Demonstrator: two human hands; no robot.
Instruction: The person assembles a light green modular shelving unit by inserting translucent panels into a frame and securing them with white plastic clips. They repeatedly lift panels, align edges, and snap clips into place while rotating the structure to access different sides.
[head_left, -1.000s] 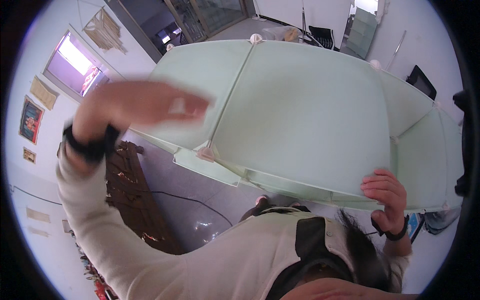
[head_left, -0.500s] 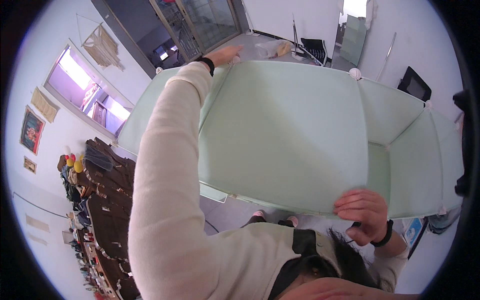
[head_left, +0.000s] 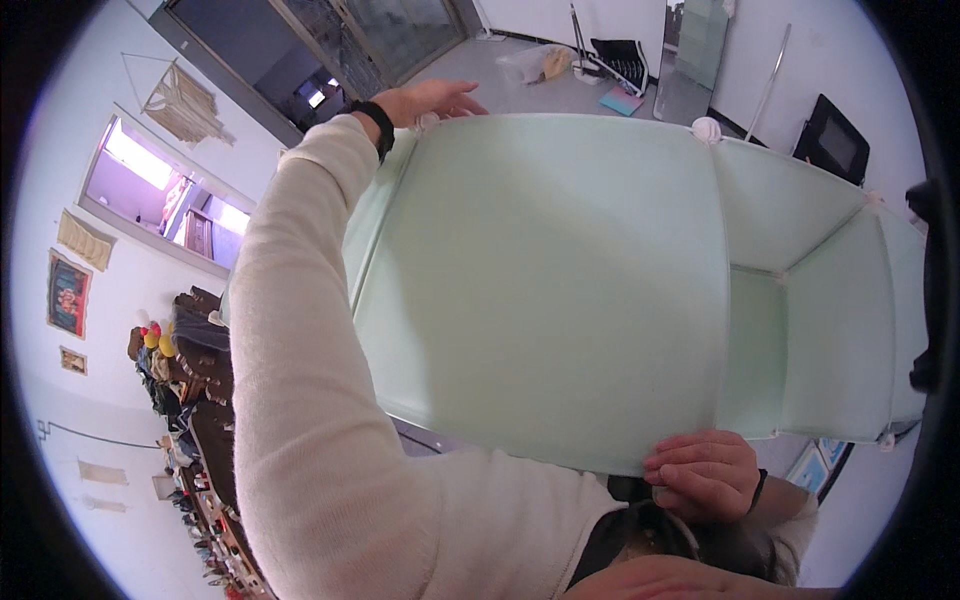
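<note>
A large pale green panelled cube storage unit [head_left: 550,280] with round white corner connectors fills the middle of the view. My left arm crosses its left side. At the far edge, my left hand [head_left: 425,100] rests by a white connector [head_left: 427,122], fingers stretched out to the right and slightly apart. My right hand [head_left: 705,475] is at the near edge, its fingers bent over the rim of the panel; the thumb is mostly hidden. To the right, an open compartment [head_left: 757,330] shows its inner walls.
Behind the unit, a clear plastic bag [head_left: 525,66], a black folding chair [head_left: 620,65] and a pink-and-blue flat item [head_left: 621,99] lie on the floor. A dark framed panel [head_left: 832,140] leans at the right wall. Dark wooden furniture with clutter [head_left: 212,440] stands left.
The storage unit has come nearer to my body, its near edge now lower in view. My left hand has moved leftward with the connector; my right hand stays at the near edge, slightly lower.
</note>
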